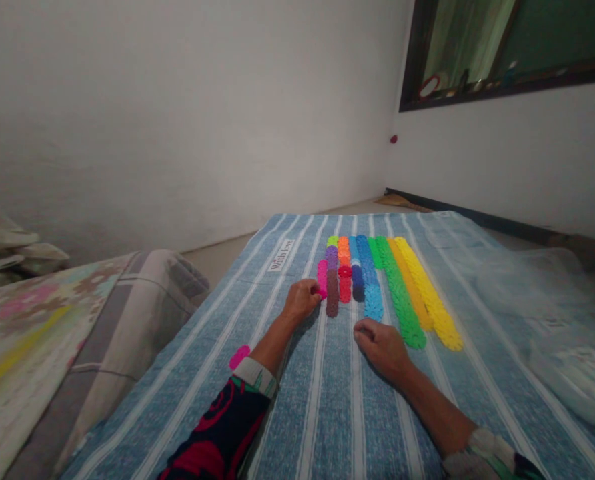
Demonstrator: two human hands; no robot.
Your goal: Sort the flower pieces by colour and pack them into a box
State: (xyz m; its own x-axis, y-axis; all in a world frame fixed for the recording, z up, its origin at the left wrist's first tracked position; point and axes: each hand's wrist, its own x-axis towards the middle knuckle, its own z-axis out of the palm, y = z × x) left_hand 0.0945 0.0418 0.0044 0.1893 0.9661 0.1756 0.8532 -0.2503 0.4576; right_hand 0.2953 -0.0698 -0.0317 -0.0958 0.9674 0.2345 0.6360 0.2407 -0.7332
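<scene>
Rows of small coloured plastic discs (372,280) lie side by side on a blue striped cloth (327,400): pink, purple and brown, orange and red, blue, green, orange-yellow, yellow. My left hand (302,299) is closed, its fingertips pinching a pink disc (322,291) at the near end of the pink row. My right hand (380,343) rests on the cloth with fingers curled, just below the light blue row; nothing shows in it. One loose pink disc (239,357) lies by my left forearm.
A clear plastic bag (552,313) lies on the cloth at the right. Folded bedding (142,313) and a patterned sheet (22,333) are at the left. White walls stand behind, with a dark-framed window (507,47) at the upper right.
</scene>
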